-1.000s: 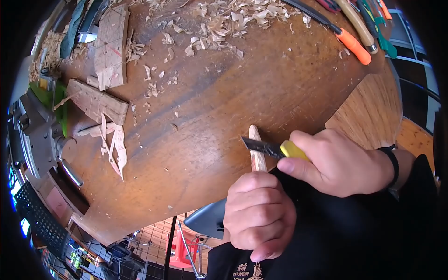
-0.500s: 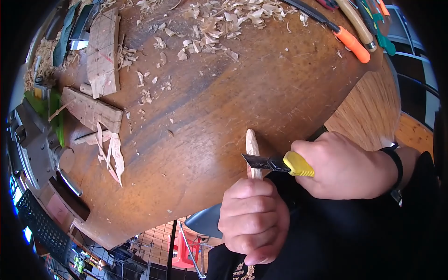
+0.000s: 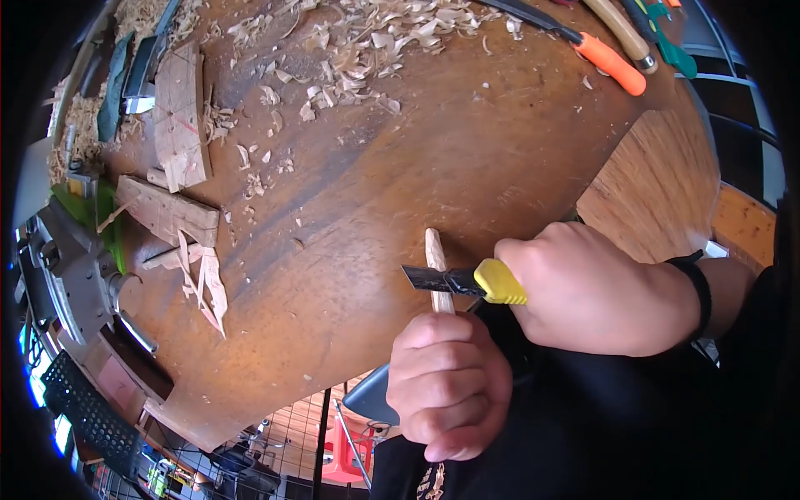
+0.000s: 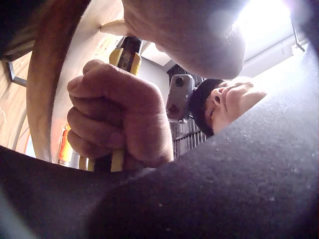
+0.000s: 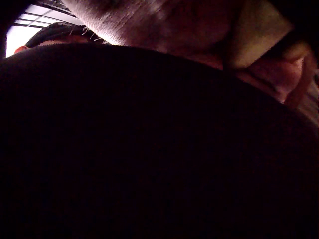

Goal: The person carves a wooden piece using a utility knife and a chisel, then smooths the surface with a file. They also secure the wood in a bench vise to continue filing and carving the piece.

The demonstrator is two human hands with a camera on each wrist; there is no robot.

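Observation:
In the head view, my left hand [image 3: 450,383] grips a pale, whittled wooden stick [image 3: 434,250], whose rounded tip points away from me. My right hand [image 3: 600,292] holds a yellow-handled utility knife [image 3: 502,282]. Its dark blade [image 3: 421,278] crosses over the stick between the tip and my left fist. Seen from the left wrist, the curled fingers of the right hand [image 4: 119,114] wrap the yellow and black handle, below the left hand [image 4: 184,35]. The right wrist view is mostly covered by dark cloth, with part of a hand [image 5: 164,25] along its top.
Wood shavings [image 3: 358,42] litter the far part of the wooden table [image 3: 350,225]. Drilled wood pieces [image 3: 179,125] and split slivers [image 3: 208,287] lie at left, near a metal vise [image 3: 71,271]. An orange-handled tool [image 3: 612,65] lies far right, beside a wooden handle [image 3: 621,33].
The blade has moved down the stick toward my left fist, then slightly back toward the tip, and now lies more level. My left hand keeps its hold. The whole head view has shifted somewhat.

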